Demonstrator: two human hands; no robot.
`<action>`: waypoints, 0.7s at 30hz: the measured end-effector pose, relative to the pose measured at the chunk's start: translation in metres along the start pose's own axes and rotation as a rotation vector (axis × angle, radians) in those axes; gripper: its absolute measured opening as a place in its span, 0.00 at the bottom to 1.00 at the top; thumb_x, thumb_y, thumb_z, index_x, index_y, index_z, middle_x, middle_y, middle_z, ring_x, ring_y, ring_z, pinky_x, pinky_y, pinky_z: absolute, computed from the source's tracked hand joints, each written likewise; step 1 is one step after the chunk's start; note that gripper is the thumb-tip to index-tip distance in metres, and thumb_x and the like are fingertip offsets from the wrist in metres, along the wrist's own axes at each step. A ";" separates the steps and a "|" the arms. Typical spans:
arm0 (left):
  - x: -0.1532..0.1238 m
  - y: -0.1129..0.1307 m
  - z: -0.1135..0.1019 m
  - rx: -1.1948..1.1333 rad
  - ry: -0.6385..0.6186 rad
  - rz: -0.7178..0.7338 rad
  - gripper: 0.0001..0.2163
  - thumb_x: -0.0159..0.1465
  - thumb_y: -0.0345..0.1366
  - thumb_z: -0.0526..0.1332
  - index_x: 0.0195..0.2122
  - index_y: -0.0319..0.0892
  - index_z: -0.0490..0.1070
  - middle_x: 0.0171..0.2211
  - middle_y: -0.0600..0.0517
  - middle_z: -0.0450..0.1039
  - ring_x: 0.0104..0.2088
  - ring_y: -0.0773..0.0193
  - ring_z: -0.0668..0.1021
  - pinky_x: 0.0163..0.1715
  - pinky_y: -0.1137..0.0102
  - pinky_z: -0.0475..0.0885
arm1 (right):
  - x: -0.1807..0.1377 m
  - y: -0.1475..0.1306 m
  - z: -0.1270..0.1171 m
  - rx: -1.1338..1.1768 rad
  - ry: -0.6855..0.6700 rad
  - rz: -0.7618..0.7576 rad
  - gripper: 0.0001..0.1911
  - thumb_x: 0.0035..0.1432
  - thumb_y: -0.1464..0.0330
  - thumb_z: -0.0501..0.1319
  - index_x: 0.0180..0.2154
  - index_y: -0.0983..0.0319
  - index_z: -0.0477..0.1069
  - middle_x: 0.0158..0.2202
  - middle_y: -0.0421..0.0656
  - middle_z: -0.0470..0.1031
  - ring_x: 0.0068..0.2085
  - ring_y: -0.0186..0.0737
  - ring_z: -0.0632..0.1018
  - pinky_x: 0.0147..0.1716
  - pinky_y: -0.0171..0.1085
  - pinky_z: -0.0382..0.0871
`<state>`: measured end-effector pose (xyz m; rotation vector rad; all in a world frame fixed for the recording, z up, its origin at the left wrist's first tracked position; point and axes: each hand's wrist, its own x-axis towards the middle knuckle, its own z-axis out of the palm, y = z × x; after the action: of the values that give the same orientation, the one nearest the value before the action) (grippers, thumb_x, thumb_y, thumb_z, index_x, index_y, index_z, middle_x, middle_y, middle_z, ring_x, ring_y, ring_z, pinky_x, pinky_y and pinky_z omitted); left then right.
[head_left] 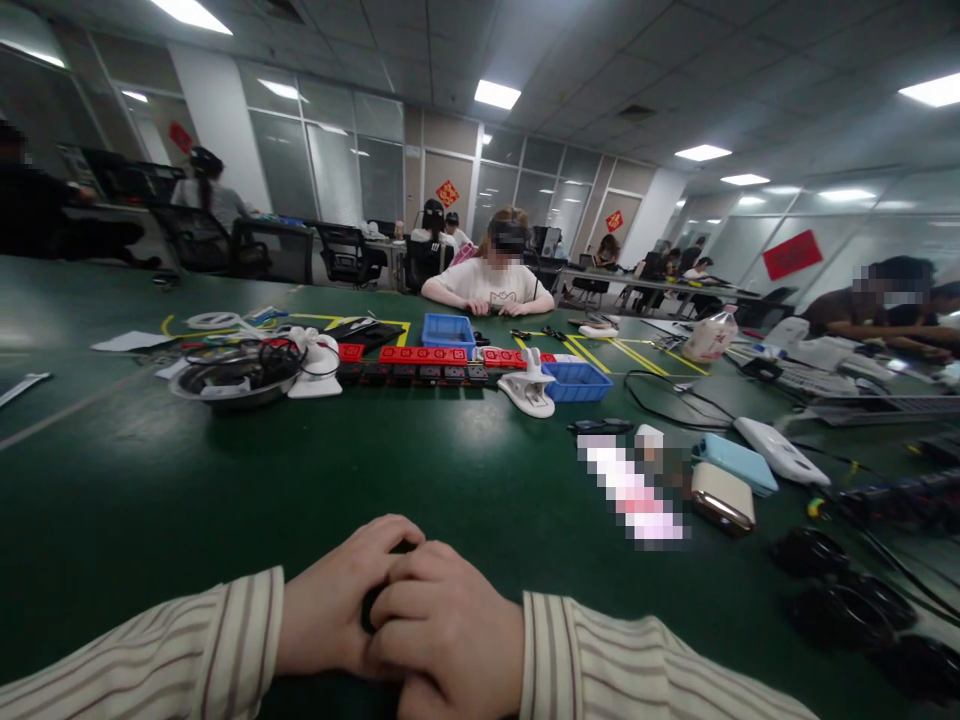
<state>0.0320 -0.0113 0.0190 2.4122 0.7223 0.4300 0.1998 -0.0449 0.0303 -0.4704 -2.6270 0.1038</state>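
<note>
My left hand (330, 605) and my right hand (454, 625) rest together at the near edge of the green table (315, 480). Both are closed, with the curled fingers of the right lapped over those of the left. Part of the left fingers is hidden behind the right hand. No object shows in either one. Beyond them, across the table, runs a row of red and black blocks (424, 365), with a white clip stand (529, 385) at its right end. A pixelated bright patch (634, 490) lies to the right of my hands.
A metal bowl (232, 385) of cables stands left, beside a white stand (315, 365). Two blue bins (448, 332) flank the block row. At right lie a cream case (722, 497), a light-blue box (739, 463), black rings (840, 600) and cables. A person (491, 275) sits opposite.
</note>
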 end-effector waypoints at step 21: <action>-0.005 -0.002 0.004 0.194 0.080 0.080 0.31 0.44 0.51 0.69 0.47 0.41 0.66 0.43 0.47 0.69 0.46 0.49 0.71 0.56 0.45 0.49 | -0.006 -0.010 -0.001 0.067 0.325 0.558 0.28 0.55 0.43 0.50 0.32 0.63 0.65 0.29 0.42 0.66 0.31 0.40 0.66 0.34 0.41 0.59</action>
<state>0.0288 -0.0143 0.0142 2.6261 0.7333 0.5128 0.2017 -0.0565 0.0303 -1.0854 -2.1080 0.2667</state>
